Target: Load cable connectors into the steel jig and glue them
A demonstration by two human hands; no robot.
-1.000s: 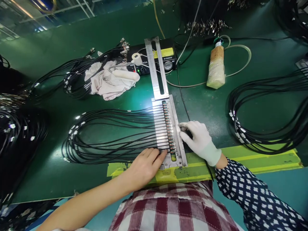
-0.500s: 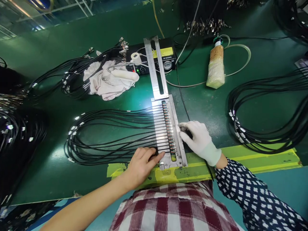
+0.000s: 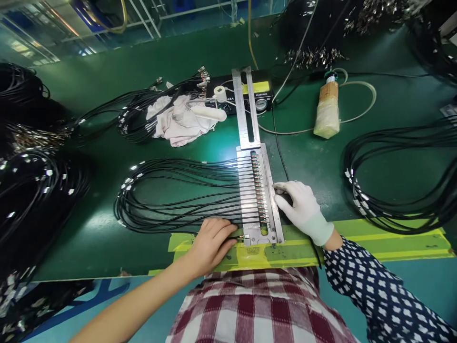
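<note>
A metal fixture [image 3: 250,200] lies on the bench with a row of black cables [image 3: 185,209] seated side by side in its slots. Their metal connectors [image 3: 262,200] line up along its long opening, and the cables loop away to the left. My bare left hand [image 3: 214,243] is closed on one black cable, whose metal tip [image 3: 246,237] touches or nearly touches the fixture's lower left corner. My right hand [image 3: 302,207], in a white glove, grips the right edge of the fixture with thumb and fingers; its fingertips are partly hidden.
Behind the fixture stands a black dispenser box [image 3: 262,97] with a gauge, under a slotted metal arm [image 3: 246,109]. Left of it lies a white cloth [image 3: 178,119] with a white pen-like tool. A wrapped bottle [image 3: 327,112] and coiled cables [image 3: 352,190] are to the right.
The view has shifted, so the bench appears further right. My left thumb has drawn back from the fixture, showing more of the held cable. My right hand keeps its place on the edge.
</note>
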